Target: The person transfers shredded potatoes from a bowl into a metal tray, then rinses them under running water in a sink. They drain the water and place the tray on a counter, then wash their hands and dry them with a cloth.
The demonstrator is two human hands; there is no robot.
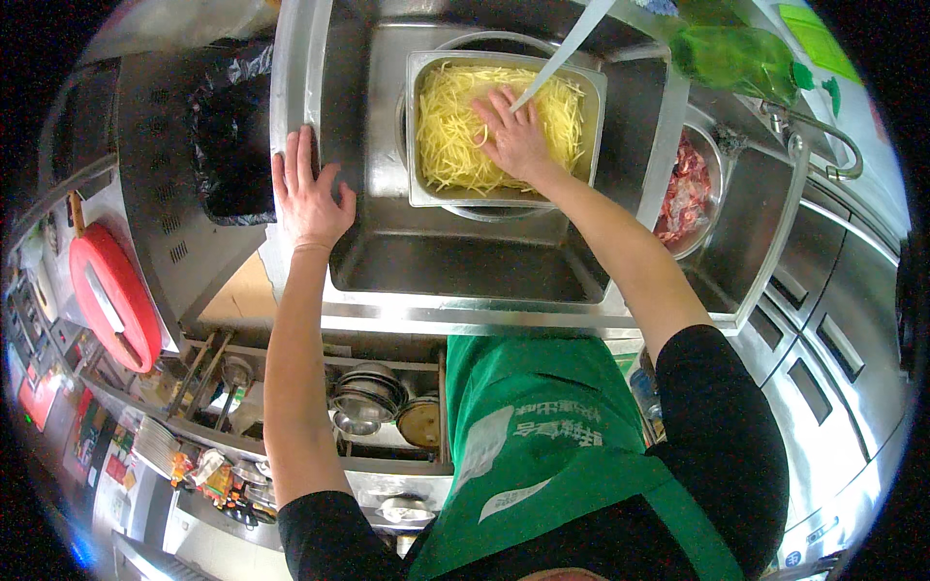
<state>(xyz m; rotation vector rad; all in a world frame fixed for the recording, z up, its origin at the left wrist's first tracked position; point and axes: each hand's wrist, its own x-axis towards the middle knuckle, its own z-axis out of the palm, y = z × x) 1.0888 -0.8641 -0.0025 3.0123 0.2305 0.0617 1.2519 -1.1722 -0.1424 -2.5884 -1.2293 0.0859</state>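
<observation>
A rectangular steel pan (414,131) stands in a steel sink, with a round metal rim (479,214) showing beneath it. Pale yellow shredded strips, like julienned potato, fill the pan (450,145) in water. My right hand (514,138) lies on the strips, fingers spread, gripping nothing that I can see. A pale stream or strip (567,51) comes down from the top to its fingers. My left hand (312,196) rests flat on the sink's left rim (290,87), fingers apart and holding nothing.
A steel bowl of raw meat (684,192) sits in the right-hand basin beside a curved faucet (835,173). A green plastic bottle (734,64) lies above it. Left are a black-lined bin (236,145) and a red cutting board (109,290) with a knife (105,298). Metal bowls (367,396) stand on a lower shelf.
</observation>
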